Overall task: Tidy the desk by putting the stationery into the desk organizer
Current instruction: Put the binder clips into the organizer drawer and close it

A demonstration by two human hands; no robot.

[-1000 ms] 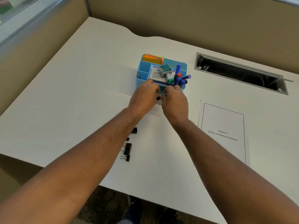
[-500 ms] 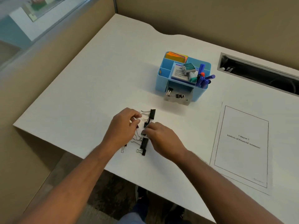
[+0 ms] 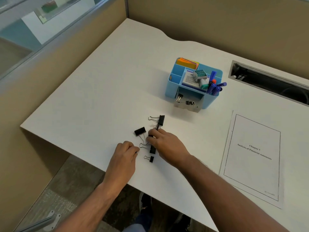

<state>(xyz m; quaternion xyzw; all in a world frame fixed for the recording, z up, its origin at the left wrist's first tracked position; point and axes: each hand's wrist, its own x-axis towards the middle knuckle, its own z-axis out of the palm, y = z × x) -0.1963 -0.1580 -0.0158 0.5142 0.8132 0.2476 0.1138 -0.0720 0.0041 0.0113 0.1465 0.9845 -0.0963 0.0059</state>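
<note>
A blue desk organizer (image 3: 170, 91) stands on the white desk (image 3: 100, 97), holding markers (image 3: 215, 86), sticky notes (image 3: 187, 62) and a stamp. Its clear front drawer (image 3: 187, 107) is pulled out, with a few binder clips inside. Several black binder clips lie loose near the front edge: a large one (image 3: 160, 120), another (image 3: 140, 131), one (image 3: 152, 149) by my right hand and a small one (image 3: 151, 159). My right hand (image 3: 167, 146) pinches a black clip at its fingertips. My left hand (image 3: 124, 156) is curled, with a small dark clip just showing at its fingertips.
A printed sheet (image 3: 252, 158) lies to the right, close to my right forearm. A cable slot (image 3: 270, 84) is cut into the desk at the back right. Partition walls close off the back and left. The desk's front edge runs under my forearms.
Both hands left the organizer's drawer and came back to the loose clips near the front edge. Since half a second ago my left hand has slid nearer to me, uncovering a clip.
</note>
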